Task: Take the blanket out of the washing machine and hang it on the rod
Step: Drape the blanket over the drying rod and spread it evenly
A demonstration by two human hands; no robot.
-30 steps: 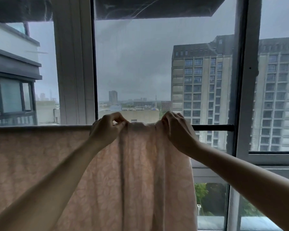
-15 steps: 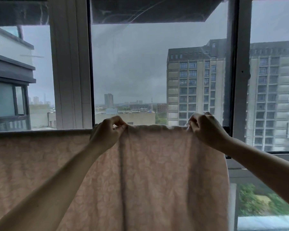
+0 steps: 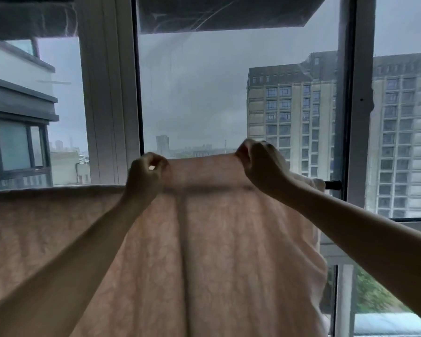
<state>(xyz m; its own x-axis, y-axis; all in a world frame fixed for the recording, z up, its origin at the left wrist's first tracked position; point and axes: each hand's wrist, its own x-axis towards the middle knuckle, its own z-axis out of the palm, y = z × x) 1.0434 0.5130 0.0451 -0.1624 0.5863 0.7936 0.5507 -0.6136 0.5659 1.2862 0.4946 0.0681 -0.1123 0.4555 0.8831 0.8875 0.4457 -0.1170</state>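
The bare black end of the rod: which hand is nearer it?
Right. The right hand holds the blanket just beside the rod end; the left hand is farther away.

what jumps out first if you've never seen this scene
A pale pink blanket fills the lower frame, draped over a dark rod across the window. The left hand and right hand pinch its top edge above the rod. Behind, grey tower blocks stand under overcast sky.
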